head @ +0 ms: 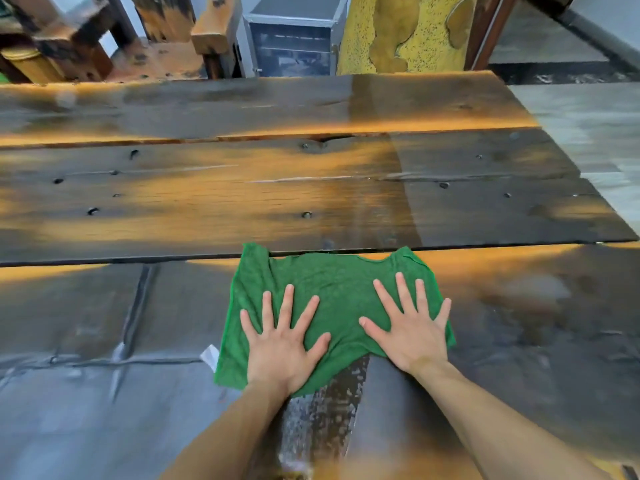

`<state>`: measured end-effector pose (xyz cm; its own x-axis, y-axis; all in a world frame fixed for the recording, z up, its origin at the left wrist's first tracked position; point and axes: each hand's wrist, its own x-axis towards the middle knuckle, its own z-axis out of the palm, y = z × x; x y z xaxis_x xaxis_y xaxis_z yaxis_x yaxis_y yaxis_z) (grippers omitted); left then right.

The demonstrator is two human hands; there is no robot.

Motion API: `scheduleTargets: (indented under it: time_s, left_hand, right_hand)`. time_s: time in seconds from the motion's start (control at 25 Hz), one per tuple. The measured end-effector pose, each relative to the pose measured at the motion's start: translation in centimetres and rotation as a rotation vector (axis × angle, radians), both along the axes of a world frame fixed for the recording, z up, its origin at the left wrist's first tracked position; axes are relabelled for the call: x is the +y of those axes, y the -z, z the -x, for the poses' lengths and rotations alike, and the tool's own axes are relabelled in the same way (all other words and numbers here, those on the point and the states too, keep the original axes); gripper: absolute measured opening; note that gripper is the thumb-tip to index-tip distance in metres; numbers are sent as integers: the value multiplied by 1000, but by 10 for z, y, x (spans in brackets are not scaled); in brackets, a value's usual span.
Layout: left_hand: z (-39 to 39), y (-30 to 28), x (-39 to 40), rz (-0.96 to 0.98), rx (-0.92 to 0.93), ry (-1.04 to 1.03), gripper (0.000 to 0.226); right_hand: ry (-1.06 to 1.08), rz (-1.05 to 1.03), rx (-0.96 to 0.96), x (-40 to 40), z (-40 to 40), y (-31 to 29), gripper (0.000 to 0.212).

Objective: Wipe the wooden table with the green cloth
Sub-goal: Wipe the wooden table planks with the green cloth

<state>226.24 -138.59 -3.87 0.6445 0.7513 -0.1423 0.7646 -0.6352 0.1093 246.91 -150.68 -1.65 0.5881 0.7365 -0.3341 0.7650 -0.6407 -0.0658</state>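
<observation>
A green cloth (332, 289) lies spread flat on the near plank of the dark wooden table (311, 195). My left hand (284, 344) presses on the cloth's left half with fingers spread and straight. My right hand (412, 330) presses on its right half the same way. A small white tag (210, 356) sticks out at the cloth's left edge. Both forearms reach in from the bottom of the view.
The table is made of wide planks with gaps, knots and screw heads. Its right edge drops to a grey floor (595, 133). Behind the far edge stand wooden furniture (69, 46), a metal cabinet (294, 39) and a yellow panel (408, 29).
</observation>
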Motion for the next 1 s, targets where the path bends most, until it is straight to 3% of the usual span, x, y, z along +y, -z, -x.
scheduleTargets:
  time_s: [0.56, 1.0]
  left_hand:
    - [98, -7, -181, 95, 33, 126, 74]
    - [57, -8, -168, 132, -11, 102, 59]
  right_hand:
    - [105, 91, 107, -198, 110, -11, 77]
    - [204, 130, 177, -187, 80, -24, 83]
